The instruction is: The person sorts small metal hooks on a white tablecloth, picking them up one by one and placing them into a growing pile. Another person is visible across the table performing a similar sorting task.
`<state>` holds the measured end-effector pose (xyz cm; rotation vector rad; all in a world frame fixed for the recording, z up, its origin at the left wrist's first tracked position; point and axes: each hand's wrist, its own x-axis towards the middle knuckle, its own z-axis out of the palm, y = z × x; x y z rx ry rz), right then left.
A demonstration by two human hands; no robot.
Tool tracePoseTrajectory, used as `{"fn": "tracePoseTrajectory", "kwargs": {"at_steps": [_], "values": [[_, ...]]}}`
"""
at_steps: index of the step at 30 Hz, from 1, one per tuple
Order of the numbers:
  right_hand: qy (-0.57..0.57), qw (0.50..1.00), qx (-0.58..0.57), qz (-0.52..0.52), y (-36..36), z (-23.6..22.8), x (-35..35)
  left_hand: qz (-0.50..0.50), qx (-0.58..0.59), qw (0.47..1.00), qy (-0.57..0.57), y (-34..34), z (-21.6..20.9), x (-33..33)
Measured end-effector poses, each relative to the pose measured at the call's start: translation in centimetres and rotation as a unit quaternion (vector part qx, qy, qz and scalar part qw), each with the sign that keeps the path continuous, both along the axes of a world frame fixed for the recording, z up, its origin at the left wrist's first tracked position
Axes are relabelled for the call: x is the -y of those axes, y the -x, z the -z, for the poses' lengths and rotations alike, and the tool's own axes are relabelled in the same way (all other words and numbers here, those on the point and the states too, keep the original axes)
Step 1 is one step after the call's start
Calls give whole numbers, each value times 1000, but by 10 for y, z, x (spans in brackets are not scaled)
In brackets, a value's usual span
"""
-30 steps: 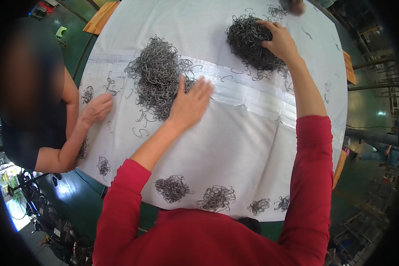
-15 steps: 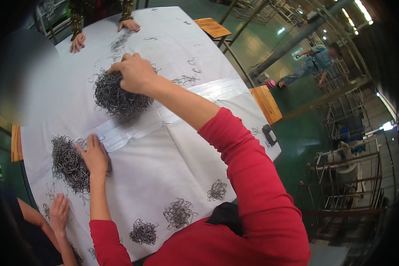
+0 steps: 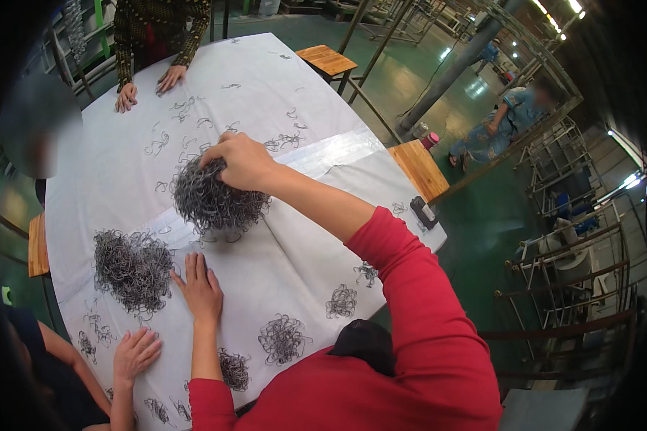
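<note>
My right hand (image 3: 243, 164) grips the top of a big tangled clump of dark wire hooks (image 3: 216, 205) above the middle of the white-covered table (image 3: 295, 244). Its fingers curl into the clump, and their tips are partly hidden. A second large hook pile (image 3: 131, 271) lies to the left. Beside that pile's right edge rests my left hand (image 3: 200, 291), flat with fingers apart and holding nothing. Loose hooks (image 3: 183, 108) are scattered beyond the clump.
Small hook heaps (image 3: 284, 339) line the near side. A co-worker's hand (image 3: 135, 353) rests at the lower left; another person's hands (image 3: 171, 77) lie at the far edge. A black device (image 3: 423, 212) sits at the right edge. Wooden stools (image 3: 418, 171) flank the table.
My right hand has brought the clump nearer, and hooks lie loose beyond it. My left hand has moved off the left pile to the right. The co-worker's lower-left hand has shifted rightward.
</note>
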<state>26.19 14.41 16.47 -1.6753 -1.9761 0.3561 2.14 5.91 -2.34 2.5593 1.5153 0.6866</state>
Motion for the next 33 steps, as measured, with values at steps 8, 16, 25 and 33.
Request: {"fn": "tracePoseTrajectory", "kwargs": {"at_steps": [8,16,25,33], "values": [[-49,998,-31,32,-9,0,26,-4,33,999,4,-1,0,2],[-71,994,-70,55,-4,5,40,-1,85,996,27,-4,-1,4],[-132,990,-24,39,-11,13,35,-14,20,1000,6,-1,9,-4],[-116,991,-38,56,-24,2,56,-51,17,999,-4,3,5,1]]}}
